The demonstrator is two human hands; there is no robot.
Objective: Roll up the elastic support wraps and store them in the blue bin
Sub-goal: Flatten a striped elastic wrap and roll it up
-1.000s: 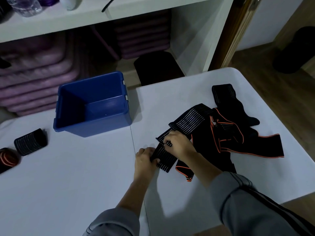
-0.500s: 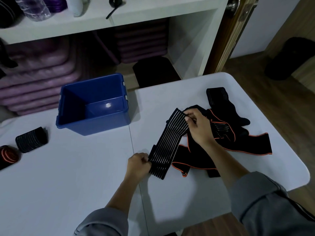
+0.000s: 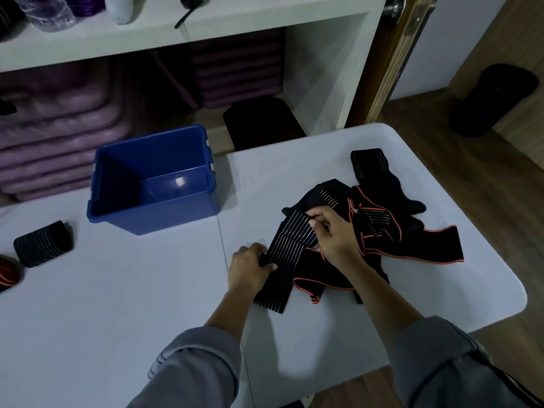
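A black wrap with thin white stripes (image 3: 290, 245) lies stretched diagonally on the white table (image 3: 117, 290). My left hand (image 3: 248, 267) grips its near end at the left edge. My right hand (image 3: 332, 234) pinches the same wrap farther up its length. Under and to the right of it lies a tangled pile of black wraps with orange edging (image 3: 382, 231). The blue bin (image 3: 153, 178) stands open and empty at the back left of the hands. A rolled striped wrap (image 3: 42, 242) and a rolled orange-lined wrap (image 3: 8, 272) sit at the table's far left.
Behind the table a white shelf unit (image 3: 206, 22) holds purple mats, a bottle and small items. A black stool (image 3: 262, 119) stands just beyond the table. Wooden floor and a dark object (image 3: 494, 98) lie to the right. The table's rounded corner (image 3: 515, 290) is near the pile.
My right hand slid up along the striped wrap away from my left hand, stretching it out, then came slightly back down. The left hand kept its hold on the near end.
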